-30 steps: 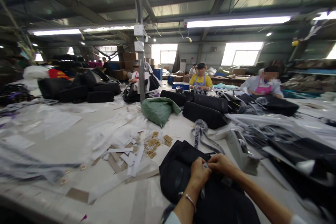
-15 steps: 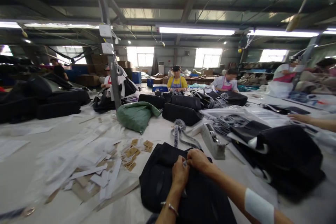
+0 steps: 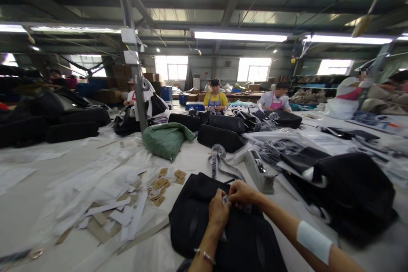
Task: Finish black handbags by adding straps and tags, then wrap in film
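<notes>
A black bag (image 3: 188, 216) lies on the worktable in front of me, a flap or seam running across its top. Over its middle, my left hand (image 3: 219, 209) has its fingers closed in a pinch on a small bit of shiny, clear plastic (image 3: 225, 199). My right hand (image 3: 241, 193) meets it from the right, thumb and fingers pinched at the same spot. What the plastic covers is hidden by the fingers. Just behind the bag lies a plastic-wrapped strap (image 3: 219, 165), coiled at its far end.
A grey tape dispenser (image 3: 262, 174) stands right of the strap. Brown tags (image 3: 161, 185) and paper strips (image 3: 110, 212) lie to the left. Beyond are a green sack (image 3: 167, 140), black bags (image 3: 219, 138) and a metal post (image 3: 138, 93). More black bags (image 3: 353, 187) pile up on the right. Co-workers sit across.
My right hand has shifted slightly, its fingers still pinched beside my left hand. The co-worker's hand at the right edge has gone out of view. The bag stays in place.
</notes>
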`<state>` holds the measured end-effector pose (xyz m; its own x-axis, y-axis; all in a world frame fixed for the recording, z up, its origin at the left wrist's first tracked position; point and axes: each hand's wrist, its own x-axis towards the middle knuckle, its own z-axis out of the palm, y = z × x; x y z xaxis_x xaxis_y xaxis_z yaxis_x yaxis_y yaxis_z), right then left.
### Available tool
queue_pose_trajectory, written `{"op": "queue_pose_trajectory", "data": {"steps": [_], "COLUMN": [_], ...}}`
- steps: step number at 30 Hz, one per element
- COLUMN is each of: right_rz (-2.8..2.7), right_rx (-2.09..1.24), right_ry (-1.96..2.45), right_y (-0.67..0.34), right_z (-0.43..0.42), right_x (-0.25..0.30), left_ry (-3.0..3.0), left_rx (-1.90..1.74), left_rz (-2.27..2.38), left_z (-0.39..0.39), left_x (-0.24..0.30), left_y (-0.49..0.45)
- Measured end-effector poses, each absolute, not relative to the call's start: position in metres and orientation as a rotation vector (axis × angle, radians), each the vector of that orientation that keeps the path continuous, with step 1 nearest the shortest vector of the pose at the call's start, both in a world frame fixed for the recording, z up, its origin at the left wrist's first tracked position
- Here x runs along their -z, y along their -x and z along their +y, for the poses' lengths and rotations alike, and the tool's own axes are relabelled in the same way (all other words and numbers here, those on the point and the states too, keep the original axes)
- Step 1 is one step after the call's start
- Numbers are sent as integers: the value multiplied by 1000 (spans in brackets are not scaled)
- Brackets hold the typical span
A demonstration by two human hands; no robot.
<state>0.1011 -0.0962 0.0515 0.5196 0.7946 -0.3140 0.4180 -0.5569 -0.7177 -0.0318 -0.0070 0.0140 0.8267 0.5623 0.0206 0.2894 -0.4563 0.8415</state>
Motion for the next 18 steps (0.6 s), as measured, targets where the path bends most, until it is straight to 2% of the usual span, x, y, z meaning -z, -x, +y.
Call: {"op": "queue_pose_trajectory", "data": {"steps": [18], "right_rz": [-769], "right_rx": [-721], "right_ry": [2150], "right_y": [-91], "right_z": [-91], "right_x": [-31], "left_ry": [-1943], "left_rx": [-403], "left_rz": [600], "left_z": [-6], "left_x": [-10], "left_y": [30]}}
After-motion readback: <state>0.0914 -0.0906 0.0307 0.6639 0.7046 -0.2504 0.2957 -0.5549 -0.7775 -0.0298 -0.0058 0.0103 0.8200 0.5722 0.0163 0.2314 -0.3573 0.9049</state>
